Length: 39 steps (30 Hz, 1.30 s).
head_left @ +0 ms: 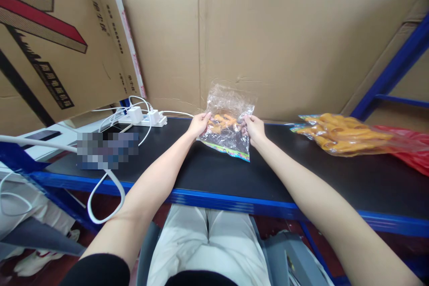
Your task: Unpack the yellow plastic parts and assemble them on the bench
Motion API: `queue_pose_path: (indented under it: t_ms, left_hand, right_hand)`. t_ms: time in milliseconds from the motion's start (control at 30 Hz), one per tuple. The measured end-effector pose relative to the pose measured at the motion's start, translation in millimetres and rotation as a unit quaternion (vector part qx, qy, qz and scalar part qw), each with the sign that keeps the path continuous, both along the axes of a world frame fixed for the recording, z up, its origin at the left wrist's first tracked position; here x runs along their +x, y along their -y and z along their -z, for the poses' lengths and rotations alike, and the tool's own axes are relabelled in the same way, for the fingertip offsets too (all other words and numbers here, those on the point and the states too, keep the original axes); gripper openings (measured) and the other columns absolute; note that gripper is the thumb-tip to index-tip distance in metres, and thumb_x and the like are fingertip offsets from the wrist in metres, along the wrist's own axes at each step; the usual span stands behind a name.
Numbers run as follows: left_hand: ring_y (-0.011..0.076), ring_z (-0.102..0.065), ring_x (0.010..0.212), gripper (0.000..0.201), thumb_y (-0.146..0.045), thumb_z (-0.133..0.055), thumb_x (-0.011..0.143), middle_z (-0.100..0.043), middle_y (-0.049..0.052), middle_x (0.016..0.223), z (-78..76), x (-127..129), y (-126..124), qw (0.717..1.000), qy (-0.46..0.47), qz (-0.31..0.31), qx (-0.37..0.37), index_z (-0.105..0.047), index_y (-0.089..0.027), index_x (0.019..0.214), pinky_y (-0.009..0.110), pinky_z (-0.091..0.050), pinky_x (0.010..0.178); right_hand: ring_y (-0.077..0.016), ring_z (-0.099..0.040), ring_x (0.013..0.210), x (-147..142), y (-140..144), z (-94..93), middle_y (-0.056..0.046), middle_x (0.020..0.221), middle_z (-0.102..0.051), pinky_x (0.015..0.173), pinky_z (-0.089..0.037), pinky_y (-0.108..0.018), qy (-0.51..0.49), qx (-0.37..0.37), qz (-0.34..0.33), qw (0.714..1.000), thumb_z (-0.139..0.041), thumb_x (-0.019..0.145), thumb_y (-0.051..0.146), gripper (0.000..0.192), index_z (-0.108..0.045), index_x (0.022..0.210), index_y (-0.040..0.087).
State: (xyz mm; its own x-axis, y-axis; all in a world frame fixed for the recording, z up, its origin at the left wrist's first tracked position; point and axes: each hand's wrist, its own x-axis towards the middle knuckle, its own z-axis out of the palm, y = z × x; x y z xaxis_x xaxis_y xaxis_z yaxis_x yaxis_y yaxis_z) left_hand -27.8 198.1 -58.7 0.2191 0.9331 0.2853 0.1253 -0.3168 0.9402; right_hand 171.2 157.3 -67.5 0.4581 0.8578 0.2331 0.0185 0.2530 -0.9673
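Between my two hands is a clear plastic bag (231,98) with orange pieces (223,123) inside and a coloured printed strip along its lower edge. My left hand (200,124) pinches the bag's left side. On the opposite side, my right hand (254,128) grips the bag's edge, fingers partly hidden by the crinkled film. The bag is held just over the black tabletop (214,178). What exactly the orange pieces are, I cannot make out.
To the right lies a larger clear bag of orange items (348,134), beside red plastic (412,145). A white power strip (144,119) with chargers and cables stands at the left. Cardboard (284,44) walls the back; a blue rail (217,200) edges the front. A white cable (117,187) loops near my left forearm.
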Motion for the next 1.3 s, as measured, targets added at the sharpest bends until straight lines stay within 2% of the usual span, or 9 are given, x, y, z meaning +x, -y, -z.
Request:
queue_pose_path:
  t_ms: [133,300,467,567,733,833,1033,1167,1300]
  left_hand:
    - [0.0077,-0.039,0.031,0.039,-0.049,-0.062,0.081,-0.044,-0.005,0.037,-0.2,1.9,5.7,1.000,-0.018,-0.019,-0.016,-0.049,-0.019,0.060,0.020,-0.025,0.038]
    - [0.0074,-0.039,0.038,0.047,-0.054,-0.068,0.072,-0.043,-0.004,0.040,4.6,3.0,7.3,0.996,-0.071,0.062,-0.004,-0.048,-0.018,0.049,0.021,-0.025,0.040]
    - [0.0065,-0.034,0.038,0.037,-0.042,-0.066,0.078,-0.042,-0.005,0.039,5.8,1.9,1.9,0.997,-0.075,-0.010,0.021,-0.053,-0.017,0.053,0.021,-0.023,0.041]
    - [0.0064,-0.033,0.036,0.038,-0.041,-0.063,0.080,-0.041,-0.006,0.039,4.5,0.9,-2.0,0.997,-0.066,-0.047,0.022,-0.051,-0.017,0.053,0.021,-0.023,0.040]
    - [0.0067,-0.030,0.032,0.048,-0.044,-0.047,0.090,-0.034,-0.006,0.033,6.1,-2.9,-8.1,0.995,-0.080,-0.044,0.034,-0.043,-0.018,0.050,0.021,-0.020,0.039]
    - [0.0067,-0.031,0.032,0.047,-0.043,-0.051,0.088,-0.035,-0.006,0.032,9.1,-4.3,-9.4,0.992,-0.109,-0.042,0.042,-0.042,-0.018,0.050,0.021,-0.022,0.040]
    - [0.0101,-0.042,0.037,0.037,-0.029,-0.050,0.088,-0.044,-0.004,0.040,15.0,3.0,-9.0,0.990,-0.113,-0.069,-0.038,-0.043,-0.019,0.053,0.022,-0.032,0.046]
    - [0.0122,-0.047,0.052,0.028,-0.025,-0.053,0.084,-0.050,-0.002,0.051,14.2,4.2,-10.6,0.976,-0.133,-0.161,0.062,-0.054,-0.017,0.057,0.023,-0.033,0.055]
    - [0.0133,-0.047,0.059,0.029,-0.028,-0.054,0.084,-0.052,-0.001,0.055,9.8,3.2,-8.9,0.969,-0.120,-0.180,0.115,-0.055,-0.017,0.057,0.024,-0.032,0.059]
  right_hand:
    - [-0.0106,-0.043,0.041,7.8,-7.8,9.4,0.005,0.051,-0.048,0.043,-0.040,-0.024,0.078,0.064,0.072,0.992,-0.051,0.081,0.054,0.035,-0.059,0.077,0.020]
    - [-0.0150,-0.053,0.054,18.2,-14.9,14.5,0.001,0.056,-0.052,0.055,-0.046,-0.026,0.142,0.134,0.113,0.974,-0.044,0.083,0.057,0.040,-0.059,0.080,0.020]
    - [-0.0142,-0.051,0.051,21.7,-20.1,17.9,0.003,0.054,-0.049,0.051,-0.044,-0.026,0.142,0.110,0.150,0.972,-0.048,0.082,0.053,0.034,-0.056,0.075,0.021]
    - [-0.0122,-0.044,0.042,19.4,-20.5,16.1,0.005,0.050,-0.043,0.044,-0.039,-0.025,0.108,0.081,0.146,0.980,-0.050,0.082,0.052,0.031,-0.054,0.077,0.021]
    - [-0.0089,-0.033,0.033,11.9,-16.5,9.6,0.009,0.046,-0.035,0.034,-0.027,-0.023,0.013,0.066,0.109,0.992,-0.053,0.083,0.051,0.029,-0.047,0.076,0.023]
    - [-0.0081,-0.030,0.032,10.0,-13.2,7.3,0.011,0.044,-0.033,0.032,-0.023,-0.022,-0.026,0.072,0.096,0.992,-0.054,0.083,0.051,0.031,-0.044,0.075,0.023]
    - [-0.0081,-0.034,0.033,11.2,-8.4,6.8,0.009,0.044,-0.037,0.032,-0.026,-0.022,0.041,0.095,0.108,0.989,-0.057,0.082,0.052,0.033,-0.045,0.073,0.022]
    - [-0.0084,-0.032,0.030,9.3,-9.3,7.4,0.010,0.043,-0.036,0.030,-0.024,-0.022,0.045,0.100,0.092,0.990,-0.056,0.083,0.051,0.031,-0.045,0.076,0.023]
    - [-0.0077,-0.032,0.030,6.9,-9.7,6.5,0.011,0.044,-0.036,0.030,-0.024,-0.021,-0.004,0.092,0.092,0.991,-0.056,0.084,0.047,0.028,-0.043,0.077,0.023]
